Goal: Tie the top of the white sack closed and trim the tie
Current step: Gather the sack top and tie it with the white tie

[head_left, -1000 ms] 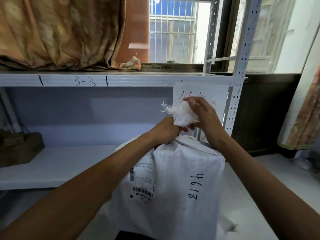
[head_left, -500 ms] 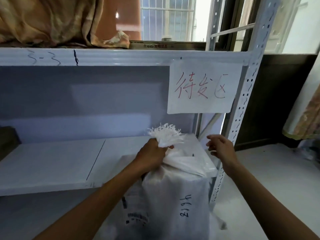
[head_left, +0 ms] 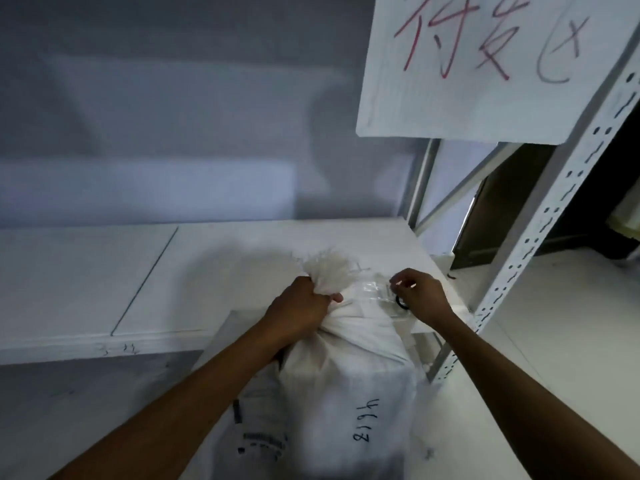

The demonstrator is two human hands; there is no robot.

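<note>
White metal shelf board point(head_left: 242, 244) runs behind the white woven sack point(head_left: 346, 393), which leans on its front edge, base cut off, label blurred. A handwritten paper sign point(head_left: 485, 64) hangs above right. The left hand point(head_left: 301, 306) clenches the sack's gathered, frayed neck point(head_left: 329, 268). The right hand point(head_left: 422, 296) curls over a small black ring point(head_left: 401, 303) on the shelf board's corner — its grip cannot be made out.

Bare forearms angled in from the lower corners, left grip point(head_left: 301, 306) clenched on sack neck point(head_left: 330, 271) at centre, right grip point(head_left: 420, 296) beside it, fingers curled down
</note>
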